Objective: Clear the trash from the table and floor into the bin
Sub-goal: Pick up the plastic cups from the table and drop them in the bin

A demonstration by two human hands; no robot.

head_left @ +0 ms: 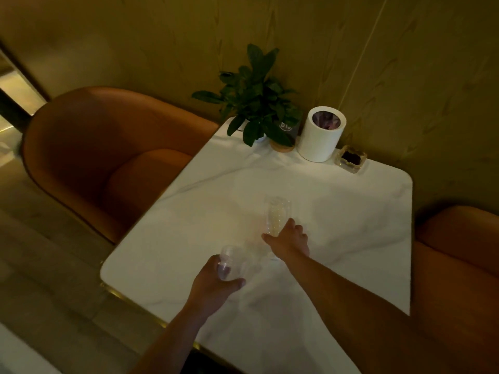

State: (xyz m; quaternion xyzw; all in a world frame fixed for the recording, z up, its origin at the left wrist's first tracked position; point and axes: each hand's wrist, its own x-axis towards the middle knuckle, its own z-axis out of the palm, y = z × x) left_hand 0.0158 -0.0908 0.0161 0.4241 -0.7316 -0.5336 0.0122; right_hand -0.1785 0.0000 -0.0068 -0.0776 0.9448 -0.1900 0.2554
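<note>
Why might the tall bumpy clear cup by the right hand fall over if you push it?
The clear cup looks tall and narrow, so a sideways push would probably tip it. It seems empty and thin, likely light. The right hand touches its base; the bumps may help the grip.

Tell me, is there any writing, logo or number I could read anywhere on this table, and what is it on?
One mark only: a pale round emblem with letters inside, on the small dark sign behind the plant's leaves. It is too blurred to read.
The white bin, the ashtray and both clear cups show no text.
</note>
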